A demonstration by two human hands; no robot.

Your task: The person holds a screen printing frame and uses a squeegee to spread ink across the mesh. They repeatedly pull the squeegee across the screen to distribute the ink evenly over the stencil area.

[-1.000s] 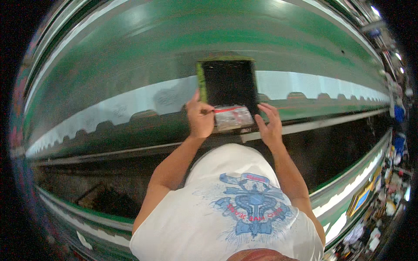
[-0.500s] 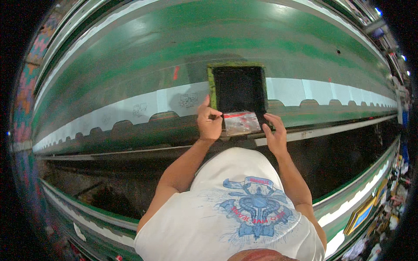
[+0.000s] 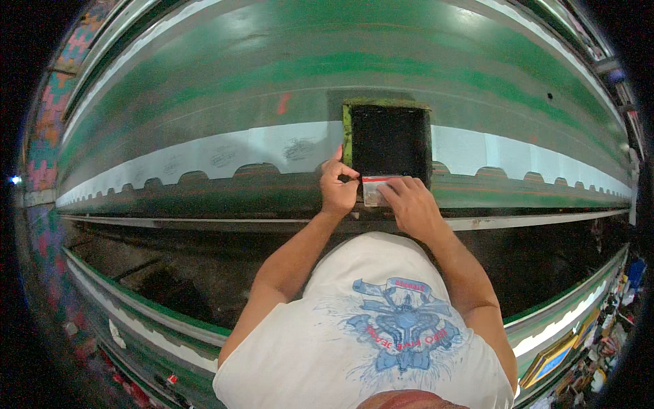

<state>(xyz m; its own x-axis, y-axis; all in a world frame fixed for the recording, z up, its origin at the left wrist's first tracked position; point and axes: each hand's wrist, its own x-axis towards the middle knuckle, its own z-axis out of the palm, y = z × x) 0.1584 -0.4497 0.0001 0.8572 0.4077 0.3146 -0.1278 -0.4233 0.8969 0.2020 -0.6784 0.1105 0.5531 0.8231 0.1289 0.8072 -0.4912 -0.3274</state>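
Observation:
A square black panel with a worn yellow-green rim (image 3: 388, 136) stands on the long green surface (image 3: 272, 54), across its pale strip (image 3: 286, 143). A small silvery, see-through flat piece with a red band (image 3: 375, 194) lies at the panel's lower edge. My left hand (image 3: 337, 187) is closed at the panel's lower left corner, index finger raised along the edge, thumb by the piece's left end. My right hand (image 3: 415, 208) has its bent fingers pressed on the piece's right part, covering much of it.
A pale rail (image 3: 477, 222) runs below my hands, above a dark gap (image 3: 157, 266). A second green band (image 3: 129, 317) with white patches crosses nearer me. A blue-and-yellow framed item (image 3: 552, 354) and jumbled objects sit at right; colourful tiles (image 3: 68, 82) edge the left.
My right hand has moved left and inward, from beside the panel onto the red-banded piece. The panel and my left hand appear farther right in view as the camera has shifted.

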